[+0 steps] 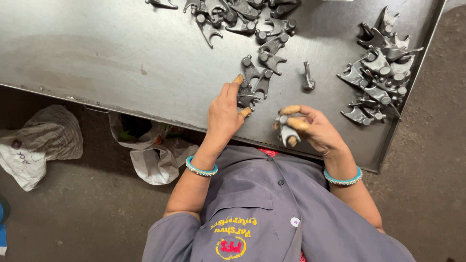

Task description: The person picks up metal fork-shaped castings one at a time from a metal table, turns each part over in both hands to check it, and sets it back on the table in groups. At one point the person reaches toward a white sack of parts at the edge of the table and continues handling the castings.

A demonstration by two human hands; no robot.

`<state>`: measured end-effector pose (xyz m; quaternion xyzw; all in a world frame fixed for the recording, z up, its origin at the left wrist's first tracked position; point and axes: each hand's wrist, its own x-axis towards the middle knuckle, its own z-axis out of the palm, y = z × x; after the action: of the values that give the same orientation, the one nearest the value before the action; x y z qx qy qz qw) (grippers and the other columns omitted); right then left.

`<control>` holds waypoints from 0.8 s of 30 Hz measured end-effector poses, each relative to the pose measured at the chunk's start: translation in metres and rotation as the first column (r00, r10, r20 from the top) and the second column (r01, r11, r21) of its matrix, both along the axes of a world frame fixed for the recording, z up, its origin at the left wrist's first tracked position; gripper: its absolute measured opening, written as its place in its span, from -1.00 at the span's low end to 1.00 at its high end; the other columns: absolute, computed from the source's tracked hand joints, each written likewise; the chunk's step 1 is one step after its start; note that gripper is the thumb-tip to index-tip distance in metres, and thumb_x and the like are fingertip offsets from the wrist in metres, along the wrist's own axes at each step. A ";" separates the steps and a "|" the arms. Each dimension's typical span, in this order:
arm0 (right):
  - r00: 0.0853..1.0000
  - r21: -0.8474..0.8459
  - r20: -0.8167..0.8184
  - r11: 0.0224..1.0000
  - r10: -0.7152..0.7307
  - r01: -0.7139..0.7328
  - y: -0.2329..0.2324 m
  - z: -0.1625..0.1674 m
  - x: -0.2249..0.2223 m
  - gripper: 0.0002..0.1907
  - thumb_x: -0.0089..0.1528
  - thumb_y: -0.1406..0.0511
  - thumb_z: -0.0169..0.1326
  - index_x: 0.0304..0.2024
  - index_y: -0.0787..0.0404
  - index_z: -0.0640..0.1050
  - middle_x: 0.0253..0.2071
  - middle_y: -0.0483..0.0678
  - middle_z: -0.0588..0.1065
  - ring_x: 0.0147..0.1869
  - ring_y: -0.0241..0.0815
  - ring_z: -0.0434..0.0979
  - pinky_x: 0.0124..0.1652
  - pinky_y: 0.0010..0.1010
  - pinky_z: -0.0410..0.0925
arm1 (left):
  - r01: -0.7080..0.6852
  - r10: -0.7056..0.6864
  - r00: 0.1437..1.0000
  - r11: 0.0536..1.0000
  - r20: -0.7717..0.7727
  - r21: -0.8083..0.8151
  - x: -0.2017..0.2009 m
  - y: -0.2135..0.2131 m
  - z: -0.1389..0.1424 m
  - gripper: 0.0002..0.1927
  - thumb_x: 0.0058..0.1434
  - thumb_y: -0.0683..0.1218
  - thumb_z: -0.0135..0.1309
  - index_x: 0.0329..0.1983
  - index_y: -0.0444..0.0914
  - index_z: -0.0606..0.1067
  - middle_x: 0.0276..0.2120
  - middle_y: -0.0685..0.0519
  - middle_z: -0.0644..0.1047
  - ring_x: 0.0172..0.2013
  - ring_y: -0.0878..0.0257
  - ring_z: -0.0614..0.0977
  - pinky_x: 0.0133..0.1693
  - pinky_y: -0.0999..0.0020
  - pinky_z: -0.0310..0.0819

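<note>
My left hand (224, 114) rests on the steel table (121, 63), its fingertips on a grey forked metal casting (246, 97) at the near end of a small cluster. My right hand (310, 127) is closed around another grey forked casting (286, 132), held just above the table's near edge. Tan finger covers sit on several fingertips of both hands. Each wrist carries a turquoise bangle.
A heap of the same castings (381, 73) lies at the right, another heap (242, 17) at the far middle, and one lone piece (308, 77) between them. White plastic bags (39, 140) lie on the floor at the left, below the table's edge.
</note>
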<state>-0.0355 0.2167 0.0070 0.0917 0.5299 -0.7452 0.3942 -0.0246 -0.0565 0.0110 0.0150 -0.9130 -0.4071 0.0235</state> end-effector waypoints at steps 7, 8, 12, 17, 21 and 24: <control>0.951 0.073 -0.306 0.997 0.052 -0.031 0.023 0.040 -0.045 -0.68 0.26 0.43 0.21 0.06 0.25 0.48 -0.18 0.17 0.60 -0.27 -0.08 0.63 -0.30 -0.34 0.49 | 0.015 -0.015 1.000 1.000 0.015 0.021 0.004 0.011 -0.001 -0.19 -0.08 -0.18 0.41 0.27 -0.25 0.33 -0.08 -0.14 0.48 -0.18 -0.25 0.57 -0.24 -0.07 0.44; 0.922 -0.073 -0.348 0.985 -0.170 0.154 0.024 0.045 -0.053 -0.59 0.23 0.44 0.24 0.09 0.12 0.43 -0.11 0.15 0.61 -0.23 -0.08 0.63 -0.26 -0.37 0.48 | 0.020 -0.021 1.000 1.000 0.024 0.016 0.005 0.013 -0.002 -0.19 -0.07 -0.18 0.41 0.27 -0.24 0.33 -0.08 -0.14 0.48 -0.18 -0.25 0.57 -0.24 -0.07 0.44; 0.739 0.090 -0.643 0.938 -0.201 0.334 0.007 0.053 -0.071 -0.41 0.16 0.42 0.38 0.17 0.12 0.41 0.04 0.02 0.53 0.01 -0.12 0.57 0.01 -0.32 0.50 | 0.061 -0.062 0.998 0.996 0.019 0.057 0.012 0.022 -0.003 -0.21 -0.04 -0.17 0.40 0.27 -0.19 0.34 -0.09 -0.13 0.49 -0.17 -0.24 0.58 -0.21 -0.06 0.46; 0.407 0.628 -0.771 0.478 0.489 0.615 -0.022 0.017 -0.053 -0.33 0.01 0.37 0.51 0.11 0.23 0.48 -0.11 0.01 0.51 -0.07 -0.04 0.50 -0.07 -0.23 0.42 | 0.126 -0.134 0.989 0.987 0.066 0.103 0.016 0.038 -0.005 -0.20 -0.04 -0.13 0.40 0.28 -0.19 0.31 -0.06 -0.15 0.46 -0.18 -0.24 0.59 -0.20 -0.07 0.48; 0.590 0.451 -0.805 0.708 0.060 0.543 0.002 -0.010 -0.048 -0.46 0.16 0.44 0.41 0.09 0.23 0.42 -0.06 -0.07 0.52 -0.03 -0.22 0.55 -0.03 -0.40 0.48 | 0.137 -0.142 0.990 0.975 0.017 0.174 0.021 0.055 -0.010 -0.19 -0.07 -0.13 0.41 0.24 -0.26 0.29 -0.01 -0.17 0.41 -0.18 -0.25 0.58 -0.20 -0.06 0.50; 0.674 0.089 -0.668 0.864 -0.317 0.495 0.023 -0.023 -0.042 -0.48 0.19 0.52 0.32 0.10 0.19 0.37 -0.05 -0.07 0.49 0.01 -0.25 0.53 0.01 -0.42 0.50 | 0.114 -0.121 0.993 0.954 0.010 0.276 0.022 0.063 -0.010 -0.15 -0.10 -0.11 0.42 0.27 -0.28 0.29 -0.02 -0.15 0.41 -0.27 -0.14 0.61 -0.27 0.05 0.53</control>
<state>-0.0771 0.2394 -0.0161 0.0038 0.6903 -0.7235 -0.0006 -0.0023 0.0063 0.0005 -0.0306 -0.8471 -0.5304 -0.0154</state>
